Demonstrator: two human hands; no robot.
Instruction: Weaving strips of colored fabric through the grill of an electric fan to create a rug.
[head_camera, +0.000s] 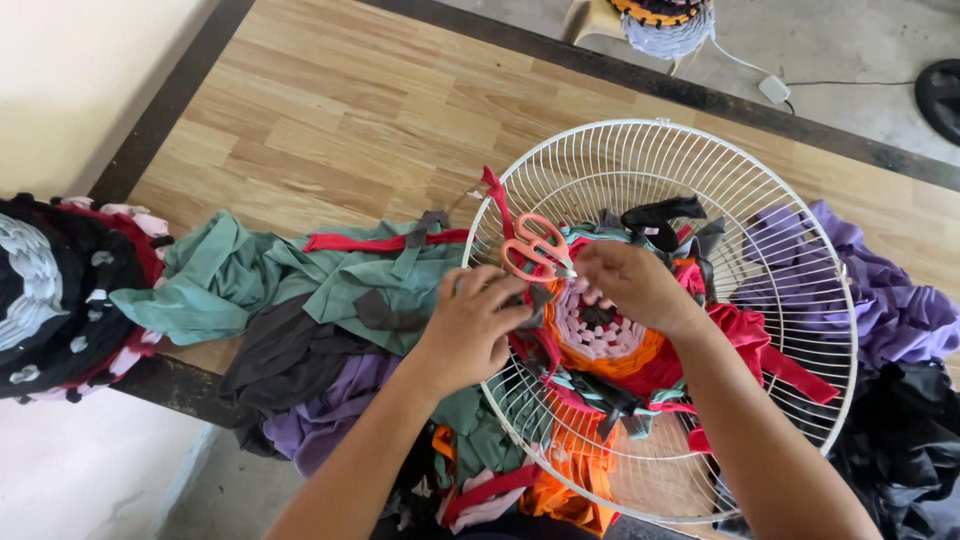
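- A white wire fan guard (790, 200) lies flat near the right end of the wooden tabletop (330, 110), its near rim overhanging the near edge toward the person; its spokes serve as a loom frame for the woven work.
- A round woven rag mat (600, 340) sits at the hub of the guard, with a pink-and-white centre ringed in orange, then red and teal strips; it is threaded through the spokes, which hold it taut.
- The left hand (470, 325) is at the left edge of the mat, fingers curled together and pinching a dark fabric strip (537, 300), apparently to keep it tensioned.
- The right hand (630, 285) hovers over the mat's upper edge, fingertips bent down onto the weave and closed on a bit of cloth; exactly which strip I cannot tell.
- Orange-handled scissors (535, 248) rest on the guard just beyond both hands, blades pointing right, within easy reach and untouched.
- Loose red strips (770, 360) trail from the mat toward the guard's right rim.
- A heap of teal, grey and purple fabric scraps (300, 300) spreads along the near edge to the left of the guard; purple cloth (890, 300) lies at the right end.
- A finished dark round mat (60, 290) hangs off the left edge.
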